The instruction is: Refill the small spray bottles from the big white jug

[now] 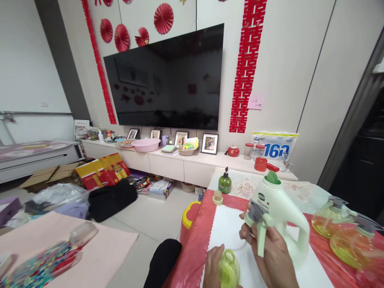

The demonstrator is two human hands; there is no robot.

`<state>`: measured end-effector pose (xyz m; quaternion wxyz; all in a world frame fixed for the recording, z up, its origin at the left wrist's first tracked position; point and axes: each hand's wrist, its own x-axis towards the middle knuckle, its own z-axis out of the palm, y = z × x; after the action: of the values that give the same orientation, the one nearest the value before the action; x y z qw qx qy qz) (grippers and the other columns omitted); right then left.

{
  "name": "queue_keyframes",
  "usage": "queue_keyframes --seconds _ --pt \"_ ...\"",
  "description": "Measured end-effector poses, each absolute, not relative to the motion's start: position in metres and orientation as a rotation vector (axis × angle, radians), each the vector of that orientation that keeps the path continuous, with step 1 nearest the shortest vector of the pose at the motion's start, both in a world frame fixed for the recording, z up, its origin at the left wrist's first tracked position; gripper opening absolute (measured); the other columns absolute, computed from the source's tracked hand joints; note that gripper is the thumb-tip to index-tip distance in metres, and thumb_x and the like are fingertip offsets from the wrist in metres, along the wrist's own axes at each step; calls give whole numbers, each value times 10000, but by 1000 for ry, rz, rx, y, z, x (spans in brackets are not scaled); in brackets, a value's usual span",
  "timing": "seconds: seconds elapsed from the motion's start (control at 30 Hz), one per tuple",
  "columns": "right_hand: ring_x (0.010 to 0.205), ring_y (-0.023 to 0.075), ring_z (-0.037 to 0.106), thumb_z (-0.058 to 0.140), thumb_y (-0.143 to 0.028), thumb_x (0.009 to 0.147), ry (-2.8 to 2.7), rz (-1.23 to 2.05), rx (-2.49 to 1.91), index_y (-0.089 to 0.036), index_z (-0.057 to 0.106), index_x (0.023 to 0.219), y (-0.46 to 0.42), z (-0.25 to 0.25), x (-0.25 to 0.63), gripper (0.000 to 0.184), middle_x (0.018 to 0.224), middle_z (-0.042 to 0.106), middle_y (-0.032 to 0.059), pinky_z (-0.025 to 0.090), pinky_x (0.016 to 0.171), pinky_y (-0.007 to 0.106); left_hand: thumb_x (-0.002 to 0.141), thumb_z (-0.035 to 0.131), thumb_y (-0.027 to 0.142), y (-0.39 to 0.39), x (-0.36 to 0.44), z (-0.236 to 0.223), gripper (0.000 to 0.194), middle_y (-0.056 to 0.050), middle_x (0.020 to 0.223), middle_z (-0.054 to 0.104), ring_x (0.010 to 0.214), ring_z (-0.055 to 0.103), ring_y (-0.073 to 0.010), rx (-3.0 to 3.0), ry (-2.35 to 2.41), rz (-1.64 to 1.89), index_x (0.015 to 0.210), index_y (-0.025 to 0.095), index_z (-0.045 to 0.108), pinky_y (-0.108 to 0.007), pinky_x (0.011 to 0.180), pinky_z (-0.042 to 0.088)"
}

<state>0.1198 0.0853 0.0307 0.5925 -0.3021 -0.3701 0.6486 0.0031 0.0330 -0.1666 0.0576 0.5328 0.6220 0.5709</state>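
Holding one thing in each hand, you sit or stand over the near edge of a table spread with a red cloth point(192, 262) and a white mat point(220, 228). Your left hand point(213, 266), low on the mat, is curled round the left side of a small yellow-green bottle point(229, 276); the fingers grasp it, though some of them are out of sight. Your right hand point(277, 250) grips a grey and pale green spray head point(261, 224) between thumb and fingers, with its trigger hanging down towards you.

What matters most is how these two stand to each other. The spray head is apart from the bottle, up and to the right of it as you look down, and farther out over the mat. The bottle's ring-shaped end, which looks like its mouth, points away from your body; its long axis runs roughly from you outward, but how far it tilts you cannot tell from here. The spray head's round collar is on its left side, the side nearer the bottle.

Just behind your right hand stands a large pale green jug point(270, 200), upright, handle to the right, with a darker green piece point(272, 178) in its mouth. Your right hand is the nearer one to it; whether they touch is unclear. Beyond the mat's left far corner sits a small cap point(217, 197), beside a green pump bottle point(225, 183).
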Motion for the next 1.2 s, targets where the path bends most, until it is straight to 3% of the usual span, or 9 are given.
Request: queue_keyframes --seconds 0.17,0.53,0.73,0.9,1.2 --pt "682 117 594 904 -419 607 -829 1431 -622 -229 711 743 78 64 124 303 857 674 8 548 672 303 530 706 88 26 7 -149 849 -189 1349 602 1302 563 -385 1559 1901 1611 1365 127 557 -544 1135 464" --pt "670 96 592 844 -357 712 -951 1507 -645 -289 752 980 75 58 116 292 914 702 -6 511 648 266 626 778 177 18 3 -117 810 -176 1338 541 1302 522 -344 1608 1778 1495 1378 148 480 -591 1147 429" --pt "850 189 687 765 -431 809 -1170 1605 -672 -299 721 1172 76 21 112 389 1034 745 45 565 818 368 651 792 209 18 3 -123 800 -173 1342 548 1295 540 -344 1619 1759 1515 1381 167 467 -594 1131 442" --pt "1120 275 683 804 -514 737 -1312 1546 -841 -291 738 1154 72 -16 116 478 1170 755 74 538 998 408 630 833 283 22 4 -135 816 -189 1323 591 1265 577 -368 1661 1784 1558 1362 159 494 -590 1082 493" --pt "1154 291 680 706 -563 811 -1411 1396 -930 -260 743 1164 59 -50 120 467 1230 744 90 549 1007 391 786 758 459 24 -4 -144 776 -187 1356 631 1285 596 -343 1882 1749 1615 1446 186 454 -537 1071 533"
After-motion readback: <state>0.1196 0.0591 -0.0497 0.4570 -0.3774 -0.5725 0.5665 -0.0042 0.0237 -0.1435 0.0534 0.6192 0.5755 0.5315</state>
